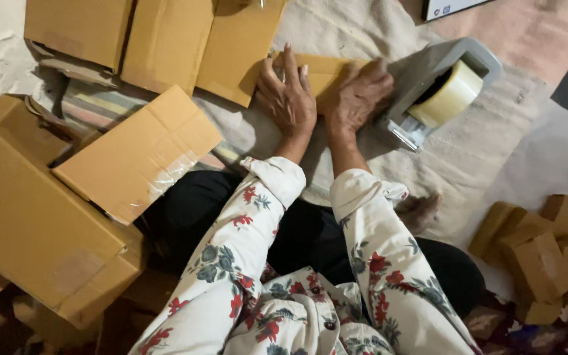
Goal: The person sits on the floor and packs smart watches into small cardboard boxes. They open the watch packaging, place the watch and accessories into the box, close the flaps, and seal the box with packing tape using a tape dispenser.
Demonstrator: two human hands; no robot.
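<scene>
Left hand (288, 95): flat, fingers spread, palm pressed down on a small flat cardboard piece (320, 71) that lies on the cloth-covered floor straight ahead of the person. Right hand (357, 97): laid on the same piece just beside the left, fingers loosely curled over its right end, clamped on nothing that can be made out. Large cardboard box (31, 227): at the left, open, one flap (136, 154) raised and bearing a strip of clear tape. Beige cloth (474, 151): spread over the floor under the hands and the dispenser. Flattened cardboard sheets (159, 39): at the top left, lying side by side, the nearest corner touching the small piece. Floral sleeves (244, 250): white with red and blue flowers, cuffs turned back at both wrists. Grey tape dispenser (428, 85): just right of the right hand, standing on the cloth. Stack of small brown boxes (547, 256): at the lower right, well apart from the hands. Roll of clear tape (451, 95): mounted in the dispenser.
</scene>
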